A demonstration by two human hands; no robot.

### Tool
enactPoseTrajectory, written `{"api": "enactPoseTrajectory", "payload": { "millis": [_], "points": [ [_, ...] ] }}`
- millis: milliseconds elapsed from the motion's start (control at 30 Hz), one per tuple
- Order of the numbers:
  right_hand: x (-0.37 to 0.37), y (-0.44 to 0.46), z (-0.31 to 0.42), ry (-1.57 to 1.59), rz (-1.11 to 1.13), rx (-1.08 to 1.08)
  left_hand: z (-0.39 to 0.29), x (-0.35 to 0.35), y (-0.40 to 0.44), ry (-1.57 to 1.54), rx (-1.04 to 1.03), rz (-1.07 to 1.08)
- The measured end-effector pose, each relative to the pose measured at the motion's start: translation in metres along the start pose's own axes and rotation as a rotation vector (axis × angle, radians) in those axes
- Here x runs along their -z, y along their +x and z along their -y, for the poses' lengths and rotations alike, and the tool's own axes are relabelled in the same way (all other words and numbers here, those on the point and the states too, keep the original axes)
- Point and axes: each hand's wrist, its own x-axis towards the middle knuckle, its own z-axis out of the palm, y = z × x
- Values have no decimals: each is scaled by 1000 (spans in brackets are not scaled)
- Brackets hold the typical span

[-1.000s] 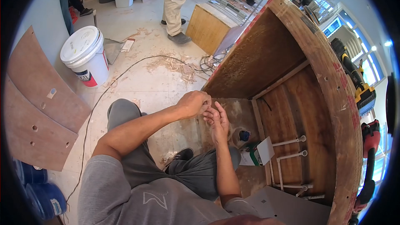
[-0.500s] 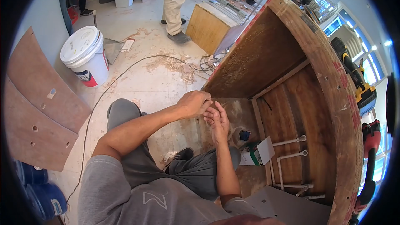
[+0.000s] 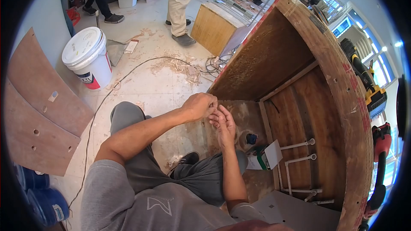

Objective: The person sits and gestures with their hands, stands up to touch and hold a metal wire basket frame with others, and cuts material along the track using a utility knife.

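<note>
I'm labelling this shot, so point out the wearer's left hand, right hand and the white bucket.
Left hand (image 3: 198,106): head view, on the back of the hand.
Right hand (image 3: 225,129): head view, on the palm.
White bucket (image 3: 93,68): head view, on its side, below the lid.

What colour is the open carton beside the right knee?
The carton looks green and white, shown best in the head view.

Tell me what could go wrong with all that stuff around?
Someone might trip on the dark cord lying across the floor. The right knee could bump the white and green box right by it. And if the left hand or right hand has something tiny, it might drop; I can't tell what's there.
</note>
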Motion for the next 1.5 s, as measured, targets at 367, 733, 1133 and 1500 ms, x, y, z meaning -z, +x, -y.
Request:
{"api": "enactPoseTrajectory", "payload": {
  "millis": [367,733,1133,1500],
  "points": [
    [6,1,-8,-12,-6,29,9,-7,2,0,-115,-19],
    [4,-1,-4,-169,-149,107,4,-2,1,-26,-119,23],
    [-2,-1,3,-25,-148,-36,14,2,3,97,-160,-105],
    [-34,31,-20,-96,-243,-81,23,30,-28,339,-69,163]
  ]
}}
